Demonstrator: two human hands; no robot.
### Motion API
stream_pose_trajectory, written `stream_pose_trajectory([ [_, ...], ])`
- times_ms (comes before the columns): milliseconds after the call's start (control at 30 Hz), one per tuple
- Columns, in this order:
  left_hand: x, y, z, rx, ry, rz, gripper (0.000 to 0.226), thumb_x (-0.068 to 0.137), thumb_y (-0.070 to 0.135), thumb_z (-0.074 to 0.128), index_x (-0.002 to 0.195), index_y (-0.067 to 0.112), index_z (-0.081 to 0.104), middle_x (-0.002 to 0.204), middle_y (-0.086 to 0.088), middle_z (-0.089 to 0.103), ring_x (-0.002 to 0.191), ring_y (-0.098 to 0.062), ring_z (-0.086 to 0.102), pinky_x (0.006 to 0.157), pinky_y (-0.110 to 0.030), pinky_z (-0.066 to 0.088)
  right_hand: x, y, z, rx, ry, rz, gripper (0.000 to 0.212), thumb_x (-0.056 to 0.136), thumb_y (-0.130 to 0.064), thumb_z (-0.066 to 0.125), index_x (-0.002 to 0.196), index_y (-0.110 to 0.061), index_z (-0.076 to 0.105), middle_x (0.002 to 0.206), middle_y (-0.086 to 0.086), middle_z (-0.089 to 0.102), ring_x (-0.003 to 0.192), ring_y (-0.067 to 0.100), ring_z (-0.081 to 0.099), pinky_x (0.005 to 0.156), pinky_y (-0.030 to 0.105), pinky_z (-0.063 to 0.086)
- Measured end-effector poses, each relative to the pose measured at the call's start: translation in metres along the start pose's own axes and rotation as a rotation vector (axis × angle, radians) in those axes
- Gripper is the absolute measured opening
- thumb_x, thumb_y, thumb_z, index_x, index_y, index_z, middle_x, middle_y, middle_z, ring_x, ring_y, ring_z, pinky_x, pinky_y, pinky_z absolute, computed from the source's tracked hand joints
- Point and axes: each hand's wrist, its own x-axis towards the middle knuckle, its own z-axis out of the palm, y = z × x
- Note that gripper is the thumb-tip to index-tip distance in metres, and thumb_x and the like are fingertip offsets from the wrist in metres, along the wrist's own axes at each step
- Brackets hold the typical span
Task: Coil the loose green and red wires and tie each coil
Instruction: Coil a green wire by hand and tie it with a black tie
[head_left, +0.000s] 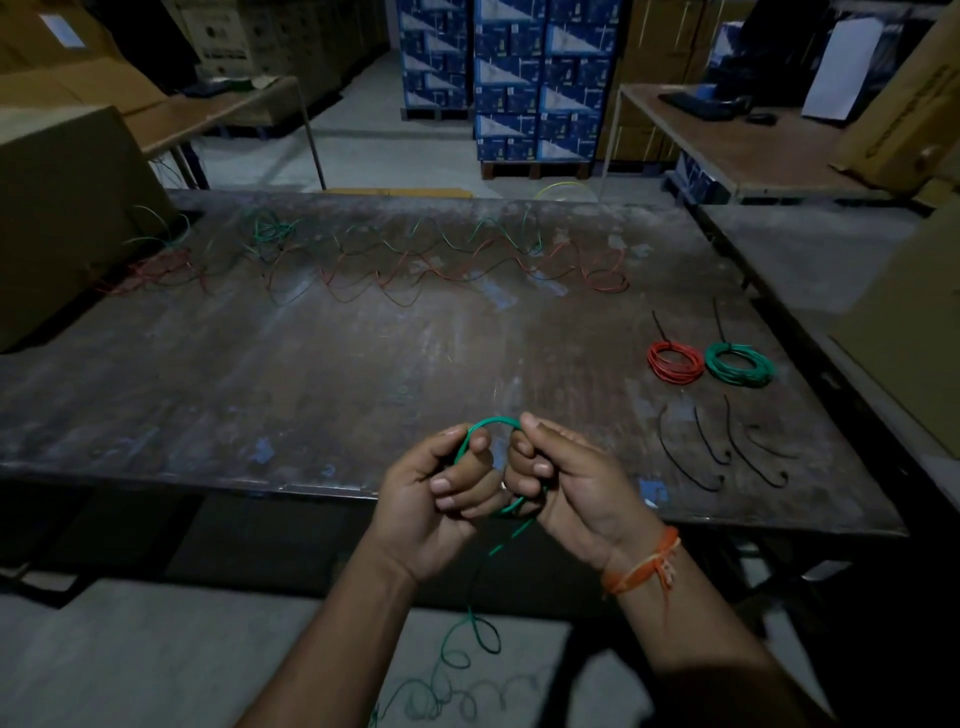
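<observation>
The green wire (493, 422) is at its first loop, above the near edge of the table (311, 364). The left hand (436, 493) and right hand (566, 483) pinch it closed-fingered; its tail trails to the floor. Right of the hands: a tied red coil (675, 362), a tied green coil (740, 365), and spare cable ties (727, 447). Loose wires (395, 260) remain at the table's far edge.
</observation>
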Motion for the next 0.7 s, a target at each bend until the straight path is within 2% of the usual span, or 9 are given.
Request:
stream_pose_trajectory([
  [100,0.001,-0.006,0.002,-0.026,0.023,0.013,0.025,0.102,0.018,0.04,0.094,0.005,0.06,0.05,0.008,0.038,0.044,-0.007,0.028,0.05,-0.022,0.026,0.002,0.005,0.001,0.018,0.073,-0.019,0.028,0.093,-0.03,0.056,0.07,-0.014,0.052,0.054,-0.004,0.032,0.047,0.008,0.034,0.049,0.024,0.019],
  [200,0.001,-0.012,0.003,-0.045,0.086,0.036,0.029,0.101,0.02,0.038,0.089,0.007,0.061,0.051,0.004,0.047,0.047,-0.009,0.04,0.054,-0.024,0.039,0.003,0.009,0.001,-0.012,0.121,-0.04,0.028,0.092,-0.033,0.057,0.071,-0.016,0.054,0.055,-0.004,0.032,0.044,0.006,0.031,0.046,0.024,0.014],
  [333,0.001,-0.015,0.002,0.053,0.162,0.118,0.015,0.087,0.02,0.067,0.09,0.005,0.068,0.056,-0.002,0.052,0.055,-0.017,0.054,0.062,-0.03,0.052,0.001,0.013,-0.001,-0.058,0.168,-0.041,0.031,0.091,-0.037,0.057,0.069,-0.017,0.052,0.054,-0.004,0.033,0.044,0.006,0.032,0.04,0.018,0.019],
  [433,0.003,-0.015,0.014,0.123,0.277,0.185,0.02,0.085,0.018,0.062,0.083,0.002,0.073,0.06,-0.01,0.062,0.054,-0.02,0.063,0.058,-0.03,0.057,0.002,0.016,-0.006,-0.121,0.179,-0.067,0.035,0.097,-0.037,0.056,0.066,-0.02,0.056,0.058,0.001,0.036,0.05,0.012,0.042,0.043,0.021,0.028],
  [500,0.003,-0.014,0.017,0.168,0.335,0.217,0.033,0.09,0.011,0.048,0.075,0.001,0.075,0.062,-0.014,0.065,0.051,-0.018,0.066,0.053,-0.025,0.057,0.003,0.019,-0.009,-0.151,0.189,-0.098,0.039,0.102,-0.033,0.053,0.066,-0.02,0.059,0.061,0.002,0.041,0.055,0.015,0.049,0.052,0.024,0.04],
  [567,0.004,-0.013,0.019,0.227,0.357,0.231,0.032,0.091,0.008,0.045,0.079,-0.003,0.073,0.069,-0.02,0.064,0.054,-0.021,0.067,0.055,-0.027,0.058,0.004,0.022,-0.012,-0.206,0.208,-0.12,0.037,0.101,-0.036,0.055,0.069,-0.018,0.056,0.063,0.005,0.045,0.057,0.015,0.05,0.059,0.027,0.044],
  [633,0.005,-0.012,0.018,0.253,0.376,0.22,0.025,0.09,0.01,0.048,0.086,-0.004,0.068,0.066,-0.016,0.06,0.054,-0.021,0.064,0.055,-0.027,0.056,0.005,0.023,-0.015,-0.281,0.218,-0.133,0.037,0.099,-0.043,0.058,0.07,-0.02,0.056,0.066,0.007,0.046,0.058,0.014,0.048,0.059,0.028,0.04],
  [700,0.004,-0.012,0.015,0.219,0.366,0.181,0.02,0.092,0.013,0.045,0.089,0.0,0.06,0.055,-0.004,0.049,0.045,-0.012,0.051,0.049,-0.024,0.046,0.004,0.023,-0.015,-0.372,0.24,-0.137,0.035,0.096,-0.048,0.055,0.069,-0.025,0.058,0.063,0.0,0.044,0.058,0.012,0.041,0.055,0.027,0.032],
])
